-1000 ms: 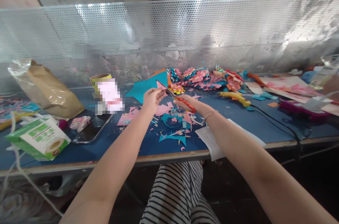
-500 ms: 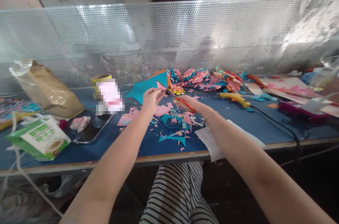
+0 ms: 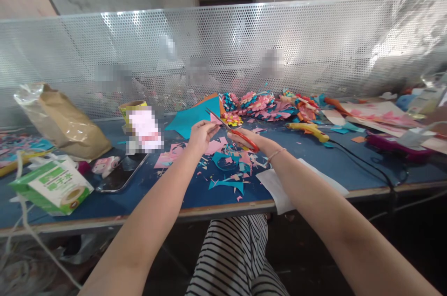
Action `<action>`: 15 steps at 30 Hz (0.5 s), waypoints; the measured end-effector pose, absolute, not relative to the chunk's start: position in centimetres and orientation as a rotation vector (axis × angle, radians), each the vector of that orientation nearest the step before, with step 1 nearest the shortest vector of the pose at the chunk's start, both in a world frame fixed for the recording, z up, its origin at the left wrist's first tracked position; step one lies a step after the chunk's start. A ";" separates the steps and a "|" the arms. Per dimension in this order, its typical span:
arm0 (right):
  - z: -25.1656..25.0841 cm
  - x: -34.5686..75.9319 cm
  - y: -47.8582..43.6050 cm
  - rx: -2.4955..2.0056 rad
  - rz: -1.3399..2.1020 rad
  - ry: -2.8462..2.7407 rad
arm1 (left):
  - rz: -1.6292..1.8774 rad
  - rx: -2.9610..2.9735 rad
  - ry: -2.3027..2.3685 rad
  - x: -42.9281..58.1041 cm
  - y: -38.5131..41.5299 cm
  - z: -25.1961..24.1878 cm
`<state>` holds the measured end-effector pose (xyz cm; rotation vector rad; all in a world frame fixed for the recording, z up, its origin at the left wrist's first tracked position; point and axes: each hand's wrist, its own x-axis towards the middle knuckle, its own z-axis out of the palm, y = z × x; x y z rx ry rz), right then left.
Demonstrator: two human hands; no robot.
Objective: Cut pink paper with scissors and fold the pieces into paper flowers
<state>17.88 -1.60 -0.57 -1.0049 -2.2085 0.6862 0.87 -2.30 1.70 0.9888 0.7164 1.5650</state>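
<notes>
My left hand (image 3: 203, 132) pinches a small piece of pink paper (image 3: 214, 120) above the table. My right hand (image 3: 246, 137) grips a pair of scissors (image 3: 244, 139) with red-orange handles; the dark blades point up and left and stand slightly apart beside the pink paper. Under my hands lie pink and blue paper scraps (image 3: 228, 184). Behind my left hand rests a large blue paper sheet (image 3: 192, 115), with an orange sheet partly showing behind it. Folded paper clusters (image 3: 258, 102) in pink, blue and yellow sit just beyond the scissors.
A perforated metal screen (image 3: 223, 49) runs along the table's back. To the left stand a brown paper bag (image 3: 66, 121), a green-and-white box (image 3: 52, 186) and a phone (image 3: 127, 172). On the right are a yellow glue gun (image 3: 309, 130) with a black cord and a white sheet (image 3: 275, 189).
The pink piece has turned a little in my left fingers. The scissor blades have opened slightly and shifted against it. Both hands stay in nearly the same place.
</notes>
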 end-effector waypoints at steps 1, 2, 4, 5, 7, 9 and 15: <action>-0.6 17.8 -1.5 -1.004 0.690 -2.218 | 1.562 0.984 0.712 0.8 -2.2 1.7; -0.6 17.7 -1.5 -1.004 0.686 -2.231 | 1.557 0.980 0.703 0.8 -2.2 1.6; -0.5 17.6 -1.5 -1.019 0.666 -2.249 | 1.546 0.965 0.680 0.7 -2.0 1.5; -0.5 17.5 -1.5 -1.021 0.658 -2.252 | 1.540 0.954 0.671 0.7 -1.9 1.5; -0.5 17.5 -1.5 -1.014 0.649 -2.260 | 1.526 0.928 0.661 0.6 -1.8 1.5; -0.4 17.4 -1.5 -1.009 0.645 -2.265 | 1.514 0.903 0.657 0.6 -1.7 1.5; -0.3 17.4 -1.7 -1.028 0.668 -2.297 | 1.482 0.808 0.671 0.7 -1.9 1.9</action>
